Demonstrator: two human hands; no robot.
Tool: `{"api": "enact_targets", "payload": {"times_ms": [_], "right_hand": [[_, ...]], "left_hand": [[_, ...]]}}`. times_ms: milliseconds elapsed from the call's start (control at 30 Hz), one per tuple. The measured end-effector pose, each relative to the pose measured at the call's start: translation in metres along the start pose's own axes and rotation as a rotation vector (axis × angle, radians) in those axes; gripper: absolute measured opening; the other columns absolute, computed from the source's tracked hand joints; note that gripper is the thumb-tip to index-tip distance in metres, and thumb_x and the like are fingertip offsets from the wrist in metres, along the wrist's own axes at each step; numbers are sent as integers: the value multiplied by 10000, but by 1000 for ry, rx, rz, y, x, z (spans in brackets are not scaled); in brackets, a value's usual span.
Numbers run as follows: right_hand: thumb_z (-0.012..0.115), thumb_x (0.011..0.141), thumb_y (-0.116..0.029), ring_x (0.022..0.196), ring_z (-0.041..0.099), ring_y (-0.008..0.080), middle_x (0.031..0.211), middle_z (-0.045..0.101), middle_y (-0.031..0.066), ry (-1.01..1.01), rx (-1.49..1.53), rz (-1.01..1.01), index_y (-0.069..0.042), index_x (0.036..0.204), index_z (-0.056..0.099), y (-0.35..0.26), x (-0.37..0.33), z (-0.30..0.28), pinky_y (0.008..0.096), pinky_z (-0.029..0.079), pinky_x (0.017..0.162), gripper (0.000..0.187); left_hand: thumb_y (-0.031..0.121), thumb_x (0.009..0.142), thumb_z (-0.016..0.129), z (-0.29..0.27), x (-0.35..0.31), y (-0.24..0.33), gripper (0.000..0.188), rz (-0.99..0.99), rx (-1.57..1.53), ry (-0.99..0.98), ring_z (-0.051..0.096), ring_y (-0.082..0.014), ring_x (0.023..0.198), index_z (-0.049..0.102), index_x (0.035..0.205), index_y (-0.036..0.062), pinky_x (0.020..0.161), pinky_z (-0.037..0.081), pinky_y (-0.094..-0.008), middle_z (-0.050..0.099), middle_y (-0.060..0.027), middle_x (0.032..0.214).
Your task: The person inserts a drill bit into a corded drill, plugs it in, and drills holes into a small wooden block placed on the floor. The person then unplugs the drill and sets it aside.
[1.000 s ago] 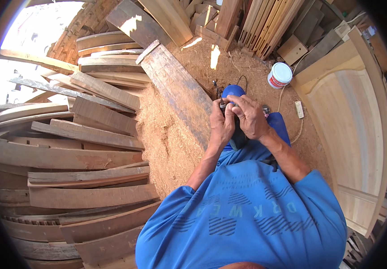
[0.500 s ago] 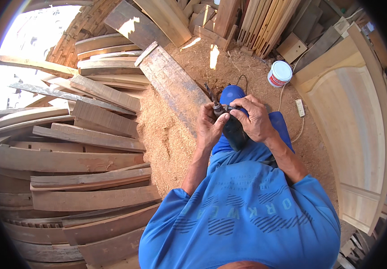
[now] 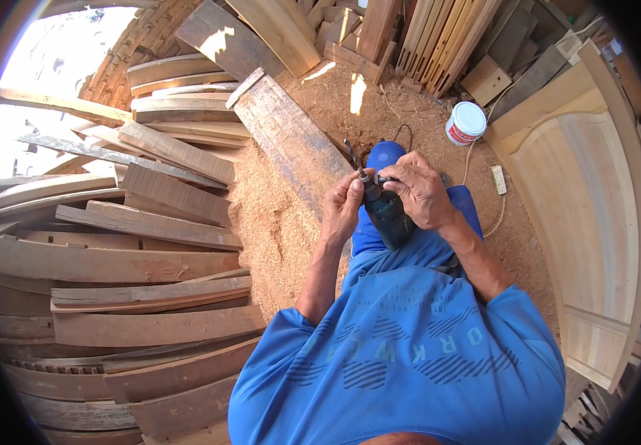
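While your right hand (image 3: pixel 418 194) wraps the dark power drill (image 3: pixel 387 213) above your lap, your left hand (image 3: pixel 346 204) pinches its chuck end, where a thin bit (image 3: pixel 352 156) juts out; both hands are closed on the tool. The bit looks seated but tightening seems unfinished, and the long plank (image 3: pixel 291 141) beside you lies untouched

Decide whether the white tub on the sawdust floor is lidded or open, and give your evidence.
Lidded. The tub stands upright with a flat white lid covering its whole top; no contents show.
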State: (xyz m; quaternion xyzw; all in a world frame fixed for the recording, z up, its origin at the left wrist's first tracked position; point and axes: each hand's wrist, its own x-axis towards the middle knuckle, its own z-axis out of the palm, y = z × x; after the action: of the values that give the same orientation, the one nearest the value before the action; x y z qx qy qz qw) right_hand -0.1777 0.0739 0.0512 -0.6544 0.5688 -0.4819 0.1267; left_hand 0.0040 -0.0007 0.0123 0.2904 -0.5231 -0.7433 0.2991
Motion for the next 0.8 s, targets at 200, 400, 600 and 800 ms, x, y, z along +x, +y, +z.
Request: {"api": "enact_targets", "payload": {"times_ms": [200, 400, 600, 800], "right_hand": [[696, 843, -26, 843, 625, 316, 899, 686, 112, -62, 3, -45, -29, 1051, 656, 6, 3, -5, 394, 511, 748, 212], [610, 958, -140, 859, 685, 381, 964, 700, 201, -26, 22, 78, 15, 1138, 647, -9, 5, 1, 419, 543, 748, 240], [484, 1054, -304, 911, 712, 313, 1010, 716, 191, 144, 205, 421, 41, 1105, 662, 5, -15, 5, 391, 556, 786, 392], [419, 1064, -415, 864, 694, 283, 941, 709, 175, 311, 131, 434, 37, 1037, 673, 0, -24, 24, 383, 536, 788, 519]], "left_hand": [[304, 1073, 464, 4, 1, 4, 394, 40, 122, -4, 620, -122, 1035, 594, 1293, 4, 925, 492, -277, 678, -54, 1119], [251, 1024, 543, 40, 16, -9, 247, 276, 522, 260, 650, -237, 749, 512, 1045, 7, 669, 513, -386, 634, -172, 821], [193, 991, 593, 70, 25, 0, 220, 256, 611, 238, 625, -438, 681, 471, 986, 10, 568, 462, -471, 604, -233, 737], [211, 980, 625, 75, 18, 0, 248, 349, 673, 275, 606, -438, 661, 475, 1001, 14, 546, 453, -476, 585, -229, 725]]}}
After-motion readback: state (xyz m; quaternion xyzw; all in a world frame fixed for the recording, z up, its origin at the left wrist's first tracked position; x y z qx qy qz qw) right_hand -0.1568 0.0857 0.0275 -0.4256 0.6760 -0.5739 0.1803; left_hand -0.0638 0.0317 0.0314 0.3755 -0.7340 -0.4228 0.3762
